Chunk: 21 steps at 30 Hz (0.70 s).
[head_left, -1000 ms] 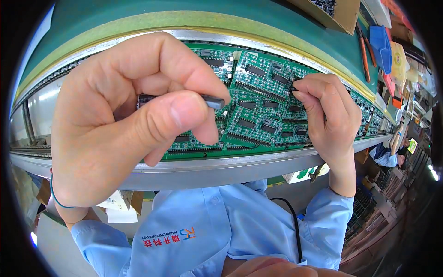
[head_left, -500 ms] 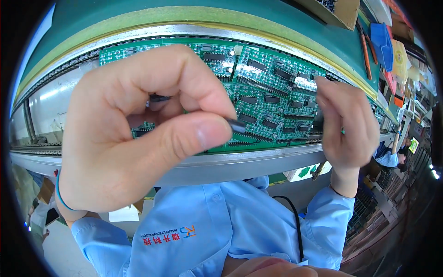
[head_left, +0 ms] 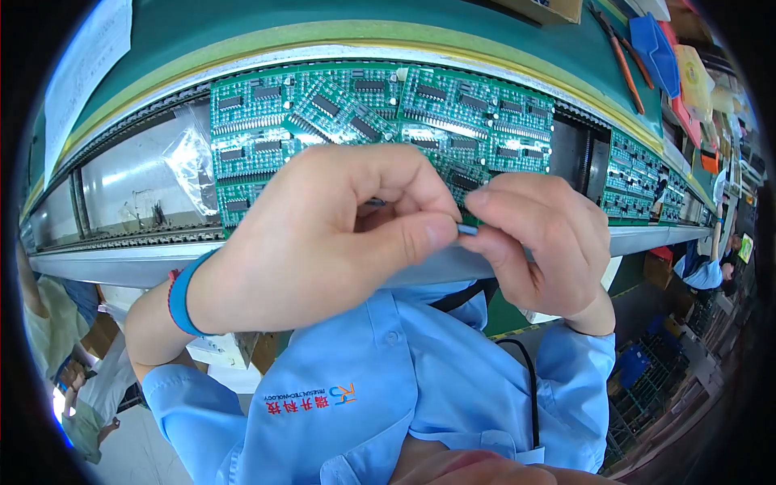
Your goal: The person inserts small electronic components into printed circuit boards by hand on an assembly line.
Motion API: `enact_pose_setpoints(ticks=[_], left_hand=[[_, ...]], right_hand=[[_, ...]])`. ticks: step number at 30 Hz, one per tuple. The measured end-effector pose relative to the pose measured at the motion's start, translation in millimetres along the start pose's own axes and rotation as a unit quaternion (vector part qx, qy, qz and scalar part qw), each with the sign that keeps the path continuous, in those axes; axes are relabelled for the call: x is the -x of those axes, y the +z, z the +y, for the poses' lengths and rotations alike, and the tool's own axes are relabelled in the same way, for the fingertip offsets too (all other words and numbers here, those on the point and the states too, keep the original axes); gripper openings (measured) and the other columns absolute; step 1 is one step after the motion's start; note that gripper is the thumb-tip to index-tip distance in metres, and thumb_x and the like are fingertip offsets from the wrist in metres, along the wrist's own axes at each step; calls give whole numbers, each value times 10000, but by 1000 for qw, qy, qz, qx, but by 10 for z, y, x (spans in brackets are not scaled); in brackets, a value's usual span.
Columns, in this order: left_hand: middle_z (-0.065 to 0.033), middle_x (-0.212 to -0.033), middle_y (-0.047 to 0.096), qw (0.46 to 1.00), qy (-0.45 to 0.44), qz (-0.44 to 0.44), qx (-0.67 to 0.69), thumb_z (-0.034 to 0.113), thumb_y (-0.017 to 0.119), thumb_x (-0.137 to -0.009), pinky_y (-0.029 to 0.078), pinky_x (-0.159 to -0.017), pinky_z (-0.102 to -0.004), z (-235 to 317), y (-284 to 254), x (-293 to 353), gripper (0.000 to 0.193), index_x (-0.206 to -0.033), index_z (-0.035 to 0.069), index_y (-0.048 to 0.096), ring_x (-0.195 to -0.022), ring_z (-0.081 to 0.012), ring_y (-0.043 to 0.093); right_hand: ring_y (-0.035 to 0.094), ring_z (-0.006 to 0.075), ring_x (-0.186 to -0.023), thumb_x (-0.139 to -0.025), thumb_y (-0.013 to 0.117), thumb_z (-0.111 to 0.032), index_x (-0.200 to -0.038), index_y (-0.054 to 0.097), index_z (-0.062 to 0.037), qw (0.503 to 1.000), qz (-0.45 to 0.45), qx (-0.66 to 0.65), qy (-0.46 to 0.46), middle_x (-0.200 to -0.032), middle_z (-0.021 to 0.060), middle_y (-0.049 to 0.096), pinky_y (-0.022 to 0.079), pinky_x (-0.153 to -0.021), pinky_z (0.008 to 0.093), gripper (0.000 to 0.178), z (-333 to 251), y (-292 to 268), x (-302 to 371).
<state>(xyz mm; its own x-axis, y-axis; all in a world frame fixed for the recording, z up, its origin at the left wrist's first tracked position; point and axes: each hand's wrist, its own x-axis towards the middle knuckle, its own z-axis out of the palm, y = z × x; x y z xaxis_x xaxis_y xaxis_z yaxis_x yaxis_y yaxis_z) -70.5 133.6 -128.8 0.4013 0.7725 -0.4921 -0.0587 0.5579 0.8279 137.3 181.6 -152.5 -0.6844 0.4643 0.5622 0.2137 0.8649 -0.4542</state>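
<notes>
My left hand (head_left: 323, 242) is closed, its thumb and forefinger pinching a small dark cylindrical part (head_left: 467, 230) with a bluish sheen. Another dark bit (head_left: 374, 202) shows inside its curled fingers, mostly hidden. My right hand (head_left: 550, 242) meets it from the right, fingers bent, with the thumb tip at the free end of the cylinder. Both hands hover over the near rail of a line carrying green circuit boards (head_left: 444, 105). Black chips and rows of pins cover these boards, and one lies slanted across others.
A metal rail (head_left: 145, 267) runs along the near side. Clear plastic film (head_left: 192, 162) lies left of the boards. More boards (head_left: 626, 174) sit farther right. Orange-handled pliers (head_left: 626, 69), a blue bin (head_left: 655, 52) and a cardboard box (head_left: 546, 8) stand on the green bench (head_left: 323, 23).
My left hand has moved right and lower with the dark cylinder. My right hand has come left to meet it. The view has shifted, showing more boards and a paper sheet at left.
</notes>
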Motion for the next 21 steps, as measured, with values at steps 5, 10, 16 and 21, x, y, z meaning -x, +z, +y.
enact_pose_setpoints(ticks=[5,10,16,21], left_hand=[[8,-807,586,998,11,-31,-60,36,601,-859,416,-604,-167,-140,166,98,59,-901,-2,588,-712,-11,493],[-56,-778,561,983,105,-36,-148,-39,578,-829,426,-541,-224,-258,308,136,100,-917,-1,550,-622,-98,520],[-123,-956,555,977,134,-91,-142,-133,405,-844,481,-652,-279,-421,256,153,223,-994,-14,521,-787,-184,566],[-128,-939,590,984,88,-136,-78,-105,401,-869,498,-670,-286,-449,200,168,211,-1010,-9,525,-814,-201,612]], right_hand=[[594,183,-544,-629,760,-135,-802,636,-6,997,-30,-52,52,-721,88,601,467,-425,262,249,-211,-50,173],[600,203,-567,-662,739,-49,-806,632,-1,981,-71,-116,140,-737,97,604,475,-456,281,186,-267,-189,305],[596,211,-599,-640,686,57,-829,623,-5,987,-41,18,151,-768,108,594,466,-482,262,209,-14,-88,334],[592,193,-582,-622,694,36,-806,622,-15,986,-77,70,132,-756,85,585,462,-468,266,204,29,-53,314]])
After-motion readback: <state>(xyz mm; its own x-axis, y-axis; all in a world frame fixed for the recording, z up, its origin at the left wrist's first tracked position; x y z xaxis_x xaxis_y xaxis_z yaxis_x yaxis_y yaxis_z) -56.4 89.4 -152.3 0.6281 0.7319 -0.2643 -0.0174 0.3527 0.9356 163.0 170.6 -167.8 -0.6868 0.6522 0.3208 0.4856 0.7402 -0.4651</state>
